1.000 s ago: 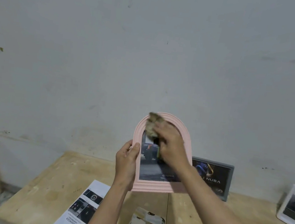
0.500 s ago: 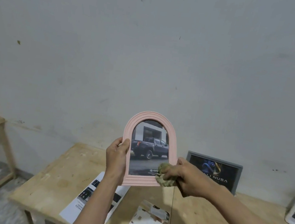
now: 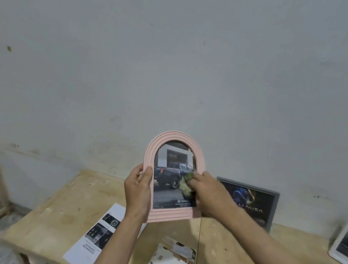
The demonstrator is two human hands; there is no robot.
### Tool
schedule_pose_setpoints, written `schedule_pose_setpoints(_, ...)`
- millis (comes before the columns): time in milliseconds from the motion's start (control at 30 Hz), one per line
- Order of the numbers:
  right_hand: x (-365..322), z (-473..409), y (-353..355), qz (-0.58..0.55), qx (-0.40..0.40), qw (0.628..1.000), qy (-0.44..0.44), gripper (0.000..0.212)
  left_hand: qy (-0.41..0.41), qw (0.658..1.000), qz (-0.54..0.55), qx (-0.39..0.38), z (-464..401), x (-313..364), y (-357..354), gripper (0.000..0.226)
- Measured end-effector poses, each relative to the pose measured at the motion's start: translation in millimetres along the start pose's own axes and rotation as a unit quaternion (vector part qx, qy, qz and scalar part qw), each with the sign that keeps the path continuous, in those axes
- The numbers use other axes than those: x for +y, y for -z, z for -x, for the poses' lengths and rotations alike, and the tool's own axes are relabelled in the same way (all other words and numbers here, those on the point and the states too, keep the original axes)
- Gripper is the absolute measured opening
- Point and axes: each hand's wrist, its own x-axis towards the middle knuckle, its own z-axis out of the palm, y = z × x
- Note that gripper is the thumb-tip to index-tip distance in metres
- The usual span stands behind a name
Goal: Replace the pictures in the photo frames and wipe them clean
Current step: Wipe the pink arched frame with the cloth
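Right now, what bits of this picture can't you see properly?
- Pink frame: its right edge and part of the truck photo, hidden by the right hand and cloth.
- Grey frame: its left part, behind that hand.
- White frame: cut off by the right edge.
- Small print under the TOYOTA logo: too small.
- Card pile: cut off at the bottom.

Dim, flat light — soft focus, wide-angle bending at edges.
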Motion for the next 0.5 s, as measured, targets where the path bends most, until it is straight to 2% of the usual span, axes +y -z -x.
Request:
schedule_pose_setpoints(133, -31.0, 18.3, -12.5, -0.087, -0.057, 0.993, -0.049, 0.014, 0.011, 1.000, 0.005, 0.022, -0.5, -2.7, 10.9, 0.017)
schedule_pose_setpoints(267, -56.3, 18.9, -19.0, -0.188, -0.066, 0.974, -0.108, 0.016, 0.009, 1.000, -0.002, 0.010, 2.3, -3.7, 6.4, 0.011)
schedule_pose_setpoints(367, -80.4, 10.1, -19.3, -0.233, -0.047, 0.968, -0.081, 0.021, 0.010, 1.000, -0.016, -0.002, 2.7, -5.0, -0.1, 0.013)
schedule_pose_setpoints(500, -91.0, 7.8, -20.1, -0.207, -0.023, 0.978, -0.016, 0.024, 0.022, 1.000, -0.014, 0.007, -0.9, -4.4, 2.6, 0.016)
